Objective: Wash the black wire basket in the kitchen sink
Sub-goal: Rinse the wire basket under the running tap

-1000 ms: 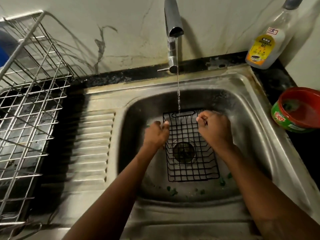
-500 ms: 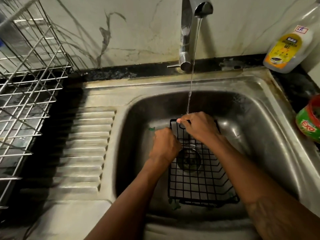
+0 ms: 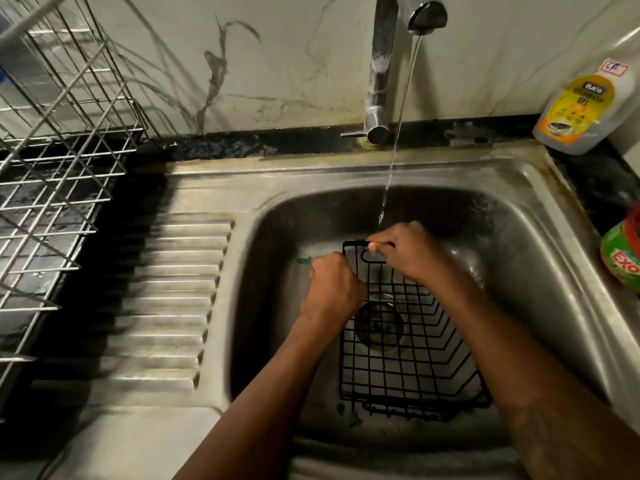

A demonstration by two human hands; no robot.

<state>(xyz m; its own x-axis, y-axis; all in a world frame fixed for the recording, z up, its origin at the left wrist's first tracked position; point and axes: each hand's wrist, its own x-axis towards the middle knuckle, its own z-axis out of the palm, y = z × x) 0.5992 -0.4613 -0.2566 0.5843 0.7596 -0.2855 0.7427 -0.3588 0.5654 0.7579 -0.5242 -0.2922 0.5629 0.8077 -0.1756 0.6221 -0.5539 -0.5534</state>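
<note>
The right grip (image 3: 405,254) is closed on the far rim of the black wire basket (image 3: 398,362), thumb and fingers pinching the wire beside its handle loop. The left grip (image 3: 330,289) is curled tight round the basket's left rim (its fingertips are hidden). The basket sits inside the sink (image 3: 346,174), over the drain (image 3: 379,325). Water (image 3: 394,150) from the tap (image 3: 381,64) falls just at the right grip's far side. A dish rack (image 3: 52,150) stands at the left; a soap bottle (image 3: 585,109) and a green tub (image 3: 623,254) stand on the tabletop at the right.

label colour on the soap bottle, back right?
Yellow, shading to orange at the bottom, on the soap bottle; head view.
</note>
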